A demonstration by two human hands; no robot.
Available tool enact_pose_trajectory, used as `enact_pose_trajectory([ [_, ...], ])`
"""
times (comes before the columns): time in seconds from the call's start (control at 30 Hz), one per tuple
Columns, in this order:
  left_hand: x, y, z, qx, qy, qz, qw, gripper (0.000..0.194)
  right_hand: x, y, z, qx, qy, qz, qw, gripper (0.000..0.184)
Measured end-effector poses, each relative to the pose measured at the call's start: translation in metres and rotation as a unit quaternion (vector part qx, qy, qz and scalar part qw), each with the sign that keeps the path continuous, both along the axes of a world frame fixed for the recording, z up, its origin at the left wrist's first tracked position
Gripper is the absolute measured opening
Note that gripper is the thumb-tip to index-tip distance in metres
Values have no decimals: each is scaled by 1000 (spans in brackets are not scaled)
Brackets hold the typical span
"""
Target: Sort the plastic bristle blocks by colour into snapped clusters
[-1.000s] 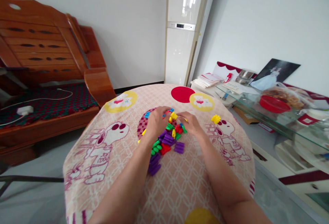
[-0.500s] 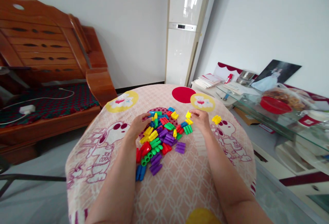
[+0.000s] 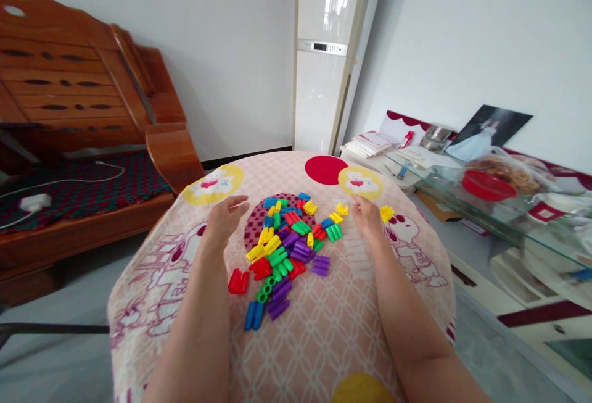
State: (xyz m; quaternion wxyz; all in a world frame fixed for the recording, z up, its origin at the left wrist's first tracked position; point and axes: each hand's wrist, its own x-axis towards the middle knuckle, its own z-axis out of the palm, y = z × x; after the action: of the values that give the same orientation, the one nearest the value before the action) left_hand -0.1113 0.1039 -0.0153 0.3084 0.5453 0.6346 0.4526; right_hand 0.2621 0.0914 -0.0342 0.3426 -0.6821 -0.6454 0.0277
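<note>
A heap of small plastic building pieces (image 3: 287, 245) in red, yellow, green, blue and purple lies spread on the patterned cloth of a round table (image 3: 324, 335). My left hand (image 3: 224, 216) hovers open to the left of the heap, fingers stretched out, holding nothing. My right hand (image 3: 367, 215) rests at the heap's right edge, fingers loosely apart and nothing in them. It lies between a yellow piece (image 3: 341, 208) and another yellow piece (image 3: 387, 212) that sits apart from the heap. A red piece (image 3: 238, 281) and a blue piece (image 3: 253, 315) lie nearest me.
A wooden bench (image 3: 87, 137) with a white charger and cable stands at the left. A tall white standing unit (image 3: 321, 57) is behind the table. At the right a glass-topped low cabinet (image 3: 499, 218) holds papers, a red bowl (image 3: 488, 185) and a leaning photo.
Both hands, together on top of the heap a second ago, have drawn apart to its left and right sides. The pieces are now spread wider, with a red piece pushed out at the near left.
</note>
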Motion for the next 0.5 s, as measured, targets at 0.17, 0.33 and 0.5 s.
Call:
enact_pose_trajectory([
  [0.17, 10, 3, -21, -23, 56, 27, 998, 39, -9, 4, -16, -38, -65, 46, 996, 31],
  [0.33, 42, 7, -28, -17, 106, -28, 994, 35, -15, 4, -16, -71, -22, 2, 997, 24],
  [0.5, 43, 6, -26, -23, 105, -39, 993, 35, -14, 1, -6, -57, 44, -43, 996, 37],
])
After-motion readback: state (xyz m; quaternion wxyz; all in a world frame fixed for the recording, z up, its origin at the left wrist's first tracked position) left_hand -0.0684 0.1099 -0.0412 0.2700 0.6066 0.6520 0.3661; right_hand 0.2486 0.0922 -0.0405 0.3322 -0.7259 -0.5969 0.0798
